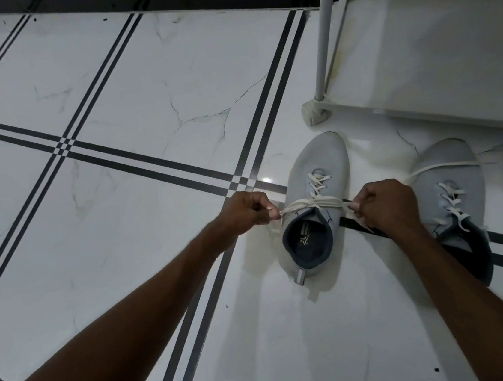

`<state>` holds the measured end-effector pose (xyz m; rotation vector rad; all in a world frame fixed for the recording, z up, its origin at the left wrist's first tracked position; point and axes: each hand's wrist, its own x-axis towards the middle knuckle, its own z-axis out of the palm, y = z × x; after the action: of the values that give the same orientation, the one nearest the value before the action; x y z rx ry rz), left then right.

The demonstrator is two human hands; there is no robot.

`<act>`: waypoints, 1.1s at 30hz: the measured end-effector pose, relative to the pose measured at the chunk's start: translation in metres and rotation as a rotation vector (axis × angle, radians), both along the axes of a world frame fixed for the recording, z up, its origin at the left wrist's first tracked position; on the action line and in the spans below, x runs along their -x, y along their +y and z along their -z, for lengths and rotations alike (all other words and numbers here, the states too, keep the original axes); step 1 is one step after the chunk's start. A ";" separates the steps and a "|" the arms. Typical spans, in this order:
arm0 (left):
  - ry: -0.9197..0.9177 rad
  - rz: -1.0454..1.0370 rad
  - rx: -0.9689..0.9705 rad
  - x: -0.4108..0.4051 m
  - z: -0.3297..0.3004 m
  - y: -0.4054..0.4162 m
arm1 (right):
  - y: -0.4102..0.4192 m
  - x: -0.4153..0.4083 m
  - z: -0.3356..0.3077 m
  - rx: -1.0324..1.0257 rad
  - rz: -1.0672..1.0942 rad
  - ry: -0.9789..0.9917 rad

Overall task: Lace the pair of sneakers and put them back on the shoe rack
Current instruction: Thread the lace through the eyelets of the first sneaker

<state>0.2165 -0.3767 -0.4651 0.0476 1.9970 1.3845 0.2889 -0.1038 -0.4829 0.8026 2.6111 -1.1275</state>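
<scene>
Two light grey sneakers stand on the tiled floor, toes pointing away from me. The left sneaker (316, 164) has its white lace (314, 203) pulled tight across the top of the tongue. My left hand (246, 209) pinches the lace end on the shoe's left side. My right hand (386, 203) grips the other end on its right side. The right sneaker (452, 173) sits beside it, partly hidden by my right forearm, with a loose lace trailing over its toe.
A white shoe rack (416, 55) stands at the upper right, its lowest shelf just beyond the sneakers and a corner foot (316, 114) near the left sneaker's toe. White marble-look tiles with black stripes (146, 158) cover the floor to the left.
</scene>
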 end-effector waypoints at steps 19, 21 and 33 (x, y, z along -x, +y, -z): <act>-0.460 -0.261 -0.390 -0.007 -0.021 0.058 | -0.034 0.028 -0.026 1.288 0.368 -0.050; -0.456 -0.262 -0.410 -0.007 -0.019 0.056 | -0.034 0.027 -0.021 1.325 0.351 -0.054; -0.154 -0.108 -0.168 -0.001 -0.028 0.058 | -0.023 0.022 -0.027 0.972 0.275 -0.024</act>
<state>0.2175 -0.3189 -0.4374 -0.0901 1.7764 1.5739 0.2669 -0.1265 -0.4560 0.8918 1.5831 -2.1374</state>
